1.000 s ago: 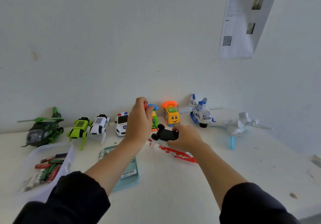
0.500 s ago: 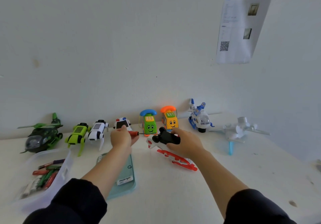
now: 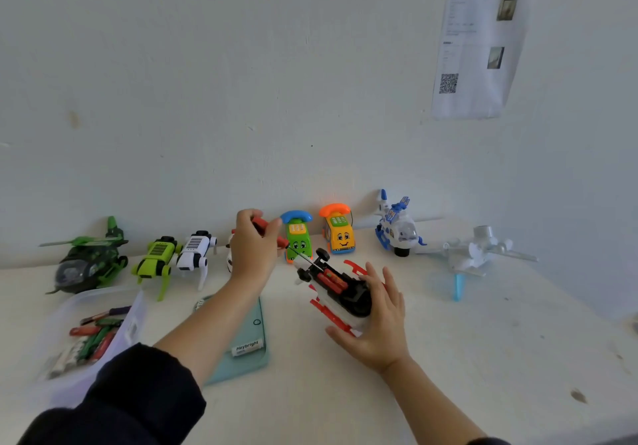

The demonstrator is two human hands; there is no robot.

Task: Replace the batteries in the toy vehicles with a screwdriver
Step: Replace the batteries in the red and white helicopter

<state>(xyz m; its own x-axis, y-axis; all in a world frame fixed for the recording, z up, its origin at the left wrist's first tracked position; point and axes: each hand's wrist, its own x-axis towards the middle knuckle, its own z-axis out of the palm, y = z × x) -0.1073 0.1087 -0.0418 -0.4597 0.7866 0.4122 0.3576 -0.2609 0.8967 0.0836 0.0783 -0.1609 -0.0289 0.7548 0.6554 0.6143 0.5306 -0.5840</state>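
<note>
My right hand (image 3: pixel 376 320) cradles a red-and-white toy plane (image 3: pixel 340 291) turned belly up, its black underside and open battery bay with red batteries facing me. My left hand (image 3: pixel 251 247) grips a red-handled screwdriver (image 3: pixel 272 234); its thin shaft slants down to the right and its tip touches the front of the plane's underside near a black wheel. A clear plastic tub (image 3: pixel 114 337) at the left holds several loose batteries.
Along the wall stand a green helicopter (image 3: pixel 86 261), a green robot dog (image 3: pixel 157 258), a white robot dog (image 3: pixel 196 253), a green phone car (image 3: pixel 297 235), an orange phone car (image 3: pixel 338 228), a blue-white plane (image 3: pixel 395 227) and a white plane (image 3: pixel 476 253). A teal case (image 3: pixel 247 348) lies under my left forearm.
The right hand has turned the toy plane over and tilted it, exposing the battery bay. The left hand rose and brought the screwdriver tip onto the plane's underside.
</note>
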